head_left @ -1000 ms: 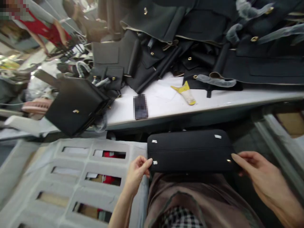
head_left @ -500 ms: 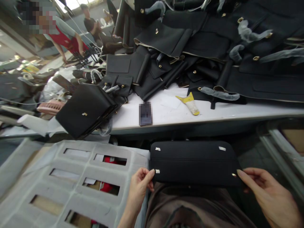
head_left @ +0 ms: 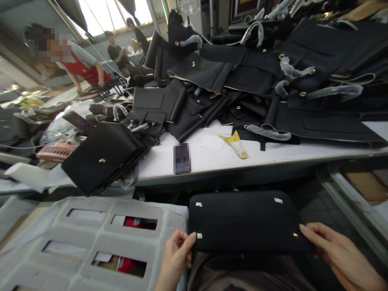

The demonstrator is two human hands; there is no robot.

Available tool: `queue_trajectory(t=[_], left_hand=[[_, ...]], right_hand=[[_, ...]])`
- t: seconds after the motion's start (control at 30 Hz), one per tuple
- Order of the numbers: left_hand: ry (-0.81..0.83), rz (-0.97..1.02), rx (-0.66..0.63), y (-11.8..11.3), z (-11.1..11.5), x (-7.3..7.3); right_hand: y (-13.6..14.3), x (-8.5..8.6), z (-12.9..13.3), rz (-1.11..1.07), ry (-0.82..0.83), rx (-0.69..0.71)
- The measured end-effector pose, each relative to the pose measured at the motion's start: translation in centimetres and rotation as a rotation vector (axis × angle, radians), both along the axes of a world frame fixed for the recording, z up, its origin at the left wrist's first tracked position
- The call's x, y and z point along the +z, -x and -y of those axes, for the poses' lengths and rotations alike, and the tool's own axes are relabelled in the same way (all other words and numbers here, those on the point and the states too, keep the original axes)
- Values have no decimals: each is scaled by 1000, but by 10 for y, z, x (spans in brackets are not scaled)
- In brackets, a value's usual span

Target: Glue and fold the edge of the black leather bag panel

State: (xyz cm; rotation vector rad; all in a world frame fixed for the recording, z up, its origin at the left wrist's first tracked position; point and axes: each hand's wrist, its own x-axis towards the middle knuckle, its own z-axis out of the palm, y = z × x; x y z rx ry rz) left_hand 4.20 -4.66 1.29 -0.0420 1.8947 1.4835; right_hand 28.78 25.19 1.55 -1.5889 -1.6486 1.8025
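Observation:
Over my lap lies a black bag (head_left: pixel 242 226), its long flat panel with rounded corners facing up. White wrapped bits sit near three corners of the panel, and a small gold-coloured stud (head_left: pixel 295 235) shows bare near the lower right one. My left hand (head_left: pixel 178 250) pinches the lower left corner between thumb and fingers. At the right end my right hand (head_left: pixel 330 242) grips the edge, thumb on top beside the stud; its fingertips are hidden underneath. The rest of the bag, below the panel, is out of sight.
A white table (head_left: pixel 209 161) runs across ahead, bearing heaped black bag pieces (head_left: pixel 206 72), a phone (head_left: pixel 182 158), a yellow-and-white tool (head_left: pixel 238 144) and a finished-looking black bag (head_left: pixel 103 155). At left stands a cloth-covered slotted crate (head_left: pixel 100 234). People are in the background.
The view has tilted upward, so the table and crate appear lower in the picture. Both hands keep the same hold on the bag.

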Motion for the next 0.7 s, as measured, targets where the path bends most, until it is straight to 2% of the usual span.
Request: queue_trajectory(t=[0.1,0.27,0.37,0.43,0.5,0.57,0.63,0.7], left_hand=[[2,-21,-19,0,1,-2],[21,-77,18,-4,-2,0],[40,-154,-3,-7,-3,3],[71,-283,-30,-8,-2,6],[122,-497,-55,-9,-3,10],[157,-793,-107,-8,-3,14],[162,-1103,-250,-6,-5,18],[148,-1338,-479,-2,-6,21]], right_hand=[[-1,-4,1,-13,-26,7],[-1,-10,5,-53,-91,-7],[-2,-15,6,-36,-191,-15],[-2,-17,7,12,-299,-11],[-1,-16,8,76,-464,-1],[1,-11,12,144,-739,43],[5,-1,17,227,-1084,151],[11,9,25,280,-1350,309]])
